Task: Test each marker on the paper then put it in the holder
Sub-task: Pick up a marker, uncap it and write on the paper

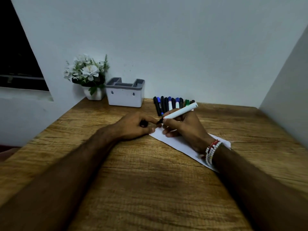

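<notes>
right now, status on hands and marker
Right hand grip on white-barrelled marker, tip at white paper sheet. Left hand steadies paper, cupping black cap. Grey-rimmed white holder unobstructed.

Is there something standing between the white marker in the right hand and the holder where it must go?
Nothing visible blocks it. The white marker has bare table up to the holder; the left hand rests lower, beside that path.

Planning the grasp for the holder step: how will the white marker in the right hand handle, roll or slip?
The white marker looks round and smooth, so it would probably roll if laid on the table. It is slim, likely light and stiff. The right hand holds it uncapped, so the tip may smear.
</notes>
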